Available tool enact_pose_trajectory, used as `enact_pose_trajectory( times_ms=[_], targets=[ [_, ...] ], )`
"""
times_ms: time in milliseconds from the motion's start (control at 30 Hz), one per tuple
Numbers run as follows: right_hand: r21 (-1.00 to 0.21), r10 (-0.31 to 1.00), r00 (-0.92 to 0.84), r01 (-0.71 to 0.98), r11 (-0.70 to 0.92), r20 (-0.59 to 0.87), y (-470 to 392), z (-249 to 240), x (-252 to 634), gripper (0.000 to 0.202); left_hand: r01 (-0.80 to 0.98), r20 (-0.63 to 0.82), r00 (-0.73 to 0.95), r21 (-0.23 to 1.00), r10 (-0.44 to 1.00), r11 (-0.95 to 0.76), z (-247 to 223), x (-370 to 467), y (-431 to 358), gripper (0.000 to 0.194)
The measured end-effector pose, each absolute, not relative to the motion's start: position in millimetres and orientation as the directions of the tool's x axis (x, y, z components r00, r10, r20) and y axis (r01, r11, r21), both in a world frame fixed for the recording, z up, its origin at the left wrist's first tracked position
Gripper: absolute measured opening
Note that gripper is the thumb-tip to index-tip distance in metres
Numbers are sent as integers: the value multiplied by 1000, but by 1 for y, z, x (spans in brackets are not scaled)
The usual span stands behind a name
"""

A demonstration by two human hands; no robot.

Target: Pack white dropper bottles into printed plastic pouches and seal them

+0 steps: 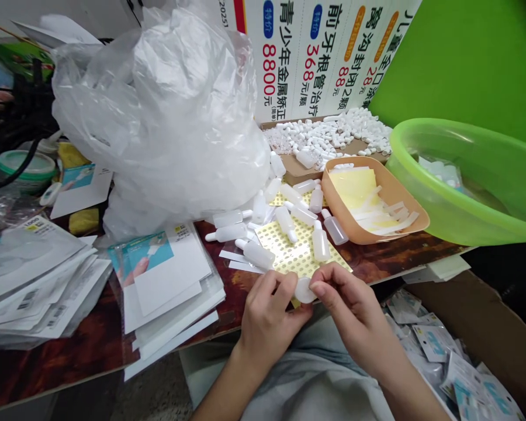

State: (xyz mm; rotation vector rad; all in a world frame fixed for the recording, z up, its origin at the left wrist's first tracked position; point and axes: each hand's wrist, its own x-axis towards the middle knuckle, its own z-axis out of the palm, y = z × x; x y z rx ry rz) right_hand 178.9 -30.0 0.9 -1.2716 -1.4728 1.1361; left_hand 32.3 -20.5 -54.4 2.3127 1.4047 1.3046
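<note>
My left hand (269, 310) and right hand (348, 307) both pinch one small white bottle (305, 290) (fingers closed around it) just over the yellow dotted sticker sheet (289, 248) at the table's edge (228, 286).

Both forearms reach up from below, meeting at the counter's near edge. The left hand (269, 310) and right hand (350, 307) pinch fingertips together, fingers curled.
</note>
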Motion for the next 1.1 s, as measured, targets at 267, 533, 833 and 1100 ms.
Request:
enact_pose_trajectory(
  times_ms=[267, 533, 833, 1100],
  targets=[
    [-910, 987, -71, 382, 163, 147, -30, -1, 177, 18, 685, 626, 214, 452, 750, -572, -56, 34, -19, 23],
    [-919, 987, -112, 367, 146, 112, -29, 0, 185, 17, 696, 630, 239, 419, 739, -583, -60, 35, -17, 19],
    [-898, 984, -83, 401, 181, 160, -31, 1, 182, 16, 709, 619, 264, 395, 740, -584, -61, 35, -19, 14],
    [-917, 994, -40, 384, 107, 100, -31, -2, 182, 18, 709, 614, 272, 392, 741, -586, -61, 35, -19, 14]
  ],
)
